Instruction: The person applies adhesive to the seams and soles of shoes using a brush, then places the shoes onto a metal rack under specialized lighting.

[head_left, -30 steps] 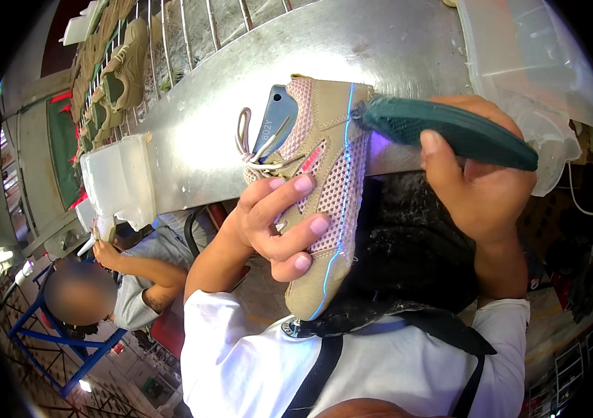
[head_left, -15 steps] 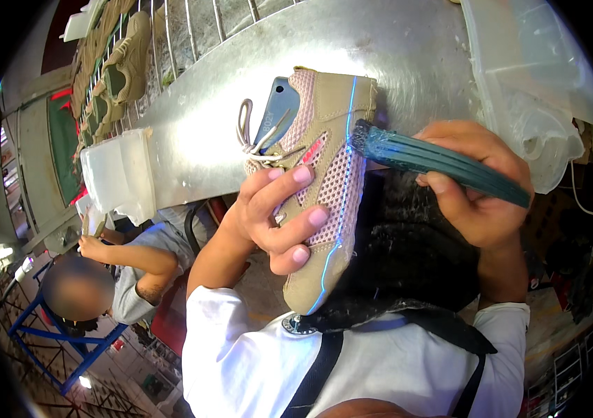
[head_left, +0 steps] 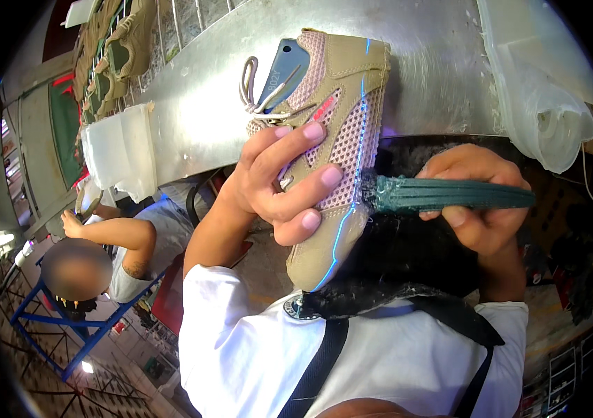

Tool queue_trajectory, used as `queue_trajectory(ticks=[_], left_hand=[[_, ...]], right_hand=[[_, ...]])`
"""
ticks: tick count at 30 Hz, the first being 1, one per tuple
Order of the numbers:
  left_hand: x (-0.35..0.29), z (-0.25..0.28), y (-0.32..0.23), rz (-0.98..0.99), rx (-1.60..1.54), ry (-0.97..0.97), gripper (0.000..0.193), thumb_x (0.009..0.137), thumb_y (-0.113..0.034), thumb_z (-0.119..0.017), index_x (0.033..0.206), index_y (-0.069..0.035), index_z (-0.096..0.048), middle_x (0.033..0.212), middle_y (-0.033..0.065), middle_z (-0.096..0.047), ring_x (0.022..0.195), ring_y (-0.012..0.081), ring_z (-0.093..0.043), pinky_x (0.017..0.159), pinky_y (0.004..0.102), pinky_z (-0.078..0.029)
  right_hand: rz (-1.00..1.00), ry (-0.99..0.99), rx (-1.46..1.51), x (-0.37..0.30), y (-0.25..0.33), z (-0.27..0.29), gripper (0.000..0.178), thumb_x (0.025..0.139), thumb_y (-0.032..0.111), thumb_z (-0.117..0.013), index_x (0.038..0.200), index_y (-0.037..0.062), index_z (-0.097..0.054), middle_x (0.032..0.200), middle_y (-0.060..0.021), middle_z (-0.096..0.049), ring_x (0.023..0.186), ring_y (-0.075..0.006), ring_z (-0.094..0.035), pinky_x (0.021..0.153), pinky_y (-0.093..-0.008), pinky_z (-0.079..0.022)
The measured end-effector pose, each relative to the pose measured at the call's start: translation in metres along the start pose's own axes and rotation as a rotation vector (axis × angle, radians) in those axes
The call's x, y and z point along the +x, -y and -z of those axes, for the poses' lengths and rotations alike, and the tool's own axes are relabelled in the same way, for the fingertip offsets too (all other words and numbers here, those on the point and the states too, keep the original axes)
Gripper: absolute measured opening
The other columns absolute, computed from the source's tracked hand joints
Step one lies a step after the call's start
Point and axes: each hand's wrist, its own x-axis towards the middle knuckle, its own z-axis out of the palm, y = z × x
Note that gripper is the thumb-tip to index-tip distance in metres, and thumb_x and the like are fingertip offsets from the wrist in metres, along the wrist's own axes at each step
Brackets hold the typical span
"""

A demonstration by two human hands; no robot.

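A beige shoe upper [head_left: 342, 150] with pinkish mesh panels lies side-on in my left hand [head_left: 289, 171], toe toward my chest and heel over the metal table. My fingers wrap across its laced side. A blue-grey shoe last [head_left: 283, 70] sticks out of its opening, and a loose lace [head_left: 249, 90] hangs there. Along the lower edge of the upper runs a bright blue line of light [head_left: 360, 157]. My right hand [head_left: 481, 191] grips a brush with a dark green handle [head_left: 443, 194]. Its dark bristles [head_left: 369, 187] touch the shoe's lower edge near the forefoot.
A metal table [head_left: 436, 83] spans the far side. Translucent plastic containers stand at its left [head_left: 121, 150] and right [head_left: 540, 104]. Beige shoes [head_left: 128, 49] sit on a wire rack at far left. Another person [head_left: 133, 244] sits at the left, holding something.
The brush has slid along the lower edge from near the heel toward the toe, its handle now nearly level. The shoe and my left hand have shifted slightly away from my body.
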Motion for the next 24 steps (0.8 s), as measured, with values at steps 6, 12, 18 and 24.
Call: queue_trajectory(ticks=[6, 12, 18, 24], left_hand=[[0.004, 0.007, 0.001, -0.010, -0.007, 0.059, 0.069, 0.082, -0.017, -0.076, 0.132, -0.017, -0.029, 0.127, 0.0024, -0.058, 0.105, 0.0393, -0.066, 0.083, 0.0468, -0.049], [0.012, 0.011, -0.001, -0.001, -0.018, 0.107, 0.063, 0.084, -0.016, -0.072, 0.131, -0.016, -0.030, 0.129, 0.0042, -0.059, 0.105, 0.0396, -0.066, 0.083, 0.0470, -0.049], [0.023, 0.020, 0.004, -0.012, -0.051, 0.193, 0.059, 0.084, -0.014, -0.070, 0.129, -0.015, -0.032, 0.130, 0.0070, -0.059, 0.105, 0.0404, -0.066, 0.082, 0.0476, -0.050], [0.039, 0.024, 0.006, -0.035, -0.061, 0.222, 0.055, 0.083, -0.009, -0.067, 0.127, -0.014, -0.034, 0.129, 0.0109, -0.060, 0.104, 0.0407, -0.065, 0.075, 0.0463, -0.052]], right_hand=[[0.039, 0.007, -0.213, -0.016, 0.019, -0.016, 0.027, 0.079, 0.000, -0.072, 0.102, -0.0085, -0.061, 0.087, -0.0223, -0.069, 0.073, -0.0274, -0.072, 0.063, -0.0343, -0.061], [0.136, -0.001, -0.332, -0.011, 0.037, -0.025, 0.024, 0.079, 0.002, -0.073, 0.096, -0.0106, -0.062, 0.084, -0.0250, -0.069, 0.074, -0.0318, -0.073, 0.065, -0.0374, -0.063], [0.190, 0.165, -0.377, 0.005, 0.039, -0.008, 0.022, 0.088, 0.014, -0.069, 0.096, -0.0047, -0.061, 0.087, -0.0237, -0.068, 0.065, -0.0257, -0.069, 0.055, -0.0305, -0.057], [0.223, 0.254, -0.391, 0.016, 0.051, -0.005, 0.026, 0.094, 0.024, -0.068, 0.095, -0.0015, -0.062, 0.086, -0.0201, -0.069, 0.060, -0.0223, -0.067, 0.050, -0.0284, -0.054]])
